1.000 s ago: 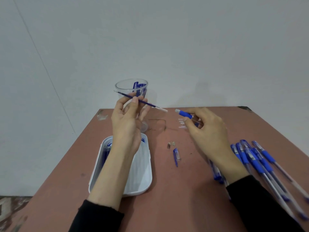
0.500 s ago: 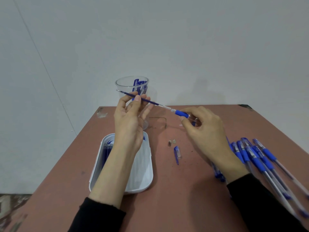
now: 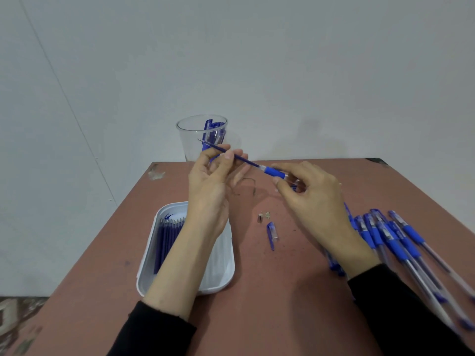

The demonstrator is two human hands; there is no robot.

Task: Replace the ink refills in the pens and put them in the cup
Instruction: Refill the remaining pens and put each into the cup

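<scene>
My left hand (image 3: 209, 186) pinches a thin blue ink refill (image 3: 244, 160) between thumb and fingers, its tip pointing up-left. The refill's back end sits inside a pen barrel (image 3: 279, 173) with a blue grip, which my right hand (image 3: 311, 199) holds. Behind my left hand stands a clear plastic cup (image 3: 191, 140) with a few blue pens in it. A white tray (image 3: 221, 276) under my left forearm holds several blue refills (image 3: 167, 240).
Several blue pens (image 3: 393, 242) lie in a pile at the right of the brown table (image 3: 270, 304). A loose blue cap (image 3: 272, 232), a small metal tip (image 3: 260, 217) and a spring lie in the middle. The table's far edge meets a grey wall.
The refill and the barrel were apart a second ago. My right hand has brought the barrel up to the refill, and the refill's back end has slid further into it.
</scene>
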